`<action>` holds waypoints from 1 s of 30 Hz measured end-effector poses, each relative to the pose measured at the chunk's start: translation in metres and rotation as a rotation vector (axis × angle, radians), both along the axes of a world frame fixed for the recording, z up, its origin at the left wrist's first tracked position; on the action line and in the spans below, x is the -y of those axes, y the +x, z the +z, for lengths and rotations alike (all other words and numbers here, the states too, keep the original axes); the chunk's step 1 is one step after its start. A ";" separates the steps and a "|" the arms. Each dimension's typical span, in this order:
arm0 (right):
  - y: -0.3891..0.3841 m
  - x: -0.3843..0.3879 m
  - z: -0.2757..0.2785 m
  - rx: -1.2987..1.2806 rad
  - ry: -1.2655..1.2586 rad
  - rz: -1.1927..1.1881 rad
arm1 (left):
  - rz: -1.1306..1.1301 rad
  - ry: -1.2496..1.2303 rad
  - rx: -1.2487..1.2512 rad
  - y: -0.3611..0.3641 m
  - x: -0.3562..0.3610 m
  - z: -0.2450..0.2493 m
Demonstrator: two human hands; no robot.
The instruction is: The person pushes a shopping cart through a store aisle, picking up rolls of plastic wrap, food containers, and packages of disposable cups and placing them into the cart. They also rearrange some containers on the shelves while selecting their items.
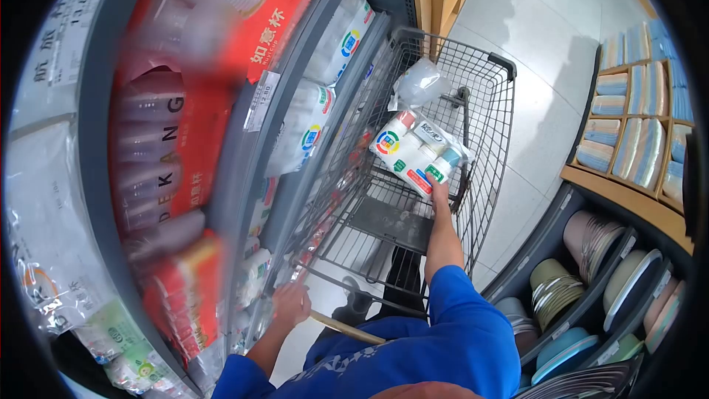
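Note:
My right hand (439, 189) reaches down into a wire shopping cart (484, 170). Its fingers are closed on the near right corner of a white plastic-wrapped pack (415, 149) with colourful print and what look like coloured rolls inside. Part of that grip is hidden behind the pack. Just beyond the pack, a clear plastic bag (422, 83) with something pale in it lies in the cart. Beside the left shelf, my left hand (292, 306) is curled round the end of the cart's tan handle bar (347, 328). Its fingertips are partly hidden.
Close on the left stands a shelf with red-boxed plastic cups (199, 125), blurred in part, and white wrapped packs (299, 129). To the right are stacked bowls and basins (557, 292) below folded towels (642, 89). Pale floor tiles (539, 37) lie beyond the cart.

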State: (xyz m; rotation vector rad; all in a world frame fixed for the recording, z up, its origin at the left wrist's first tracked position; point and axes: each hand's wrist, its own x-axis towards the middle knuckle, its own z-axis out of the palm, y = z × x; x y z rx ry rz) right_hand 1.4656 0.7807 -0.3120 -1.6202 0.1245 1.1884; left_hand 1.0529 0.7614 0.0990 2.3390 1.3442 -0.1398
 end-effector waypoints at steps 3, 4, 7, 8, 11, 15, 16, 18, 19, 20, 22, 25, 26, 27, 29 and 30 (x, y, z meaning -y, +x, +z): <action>0.000 -0.011 0.017 0.223 -0.087 0.085 | 0.006 0.010 0.012 -0.009 -0.002 -0.003; -0.004 -0.017 0.024 0.308 -0.169 0.091 | -0.001 0.016 0.006 -0.008 -0.001 -0.002; -0.008 -0.026 0.060 0.351 -0.105 0.023 | 0.005 0.053 0.035 -0.011 0.002 -0.003; -0.014 -0.027 0.086 0.250 0.002 -0.081 | 0.012 0.069 0.054 -0.013 0.005 -0.004; -0.040 -0.024 0.166 0.079 0.127 -0.258 | 0.023 0.148 0.177 -0.017 0.007 -0.010; -0.077 0.021 0.292 0.014 0.254 -0.115 | 0.182 0.123 0.280 -0.018 0.014 -0.004; -0.084 0.033 0.313 0.009 0.265 -0.089 | 0.319 0.000 0.319 -0.013 0.010 0.000; -0.089 0.055 0.367 -0.033 0.316 -0.005 | 0.628 -0.256 0.645 -0.014 -0.003 -0.025; -0.092 0.072 0.391 -0.077 0.344 0.053 | 0.802 -0.393 0.926 -0.019 -0.006 -0.050; -0.088 0.092 0.390 -0.062 0.380 0.142 | 0.955 -0.559 1.050 -0.012 -0.013 -0.023; -0.072 0.117 0.430 -0.015 0.410 0.436 | 0.963 -0.776 1.272 0.002 -0.029 0.010; -0.062 0.128 0.477 0.124 0.393 0.657 | 0.657 -0.898 1.282 0.001 -0.017 0.034; -0.057 0.132 0.489 0.162 0.361 0.663 | 0.606 -0.837 1.242 0.012 -0.011 0.072; -0.057 0.136 0.499 0.200 0.331 0.669 | 0.555 -0.775 1.201 0.018 -0.006 0.093; -0.059 0.136 0.518 0.257 0.347 0.688 | 0.480 -0.677 1.155 0.016 -0.002 0.087; -0.063 0.141 0.524 0.281 0.352 0.702 | 0.450 -0.631 1.128 0.012 0.007 0.084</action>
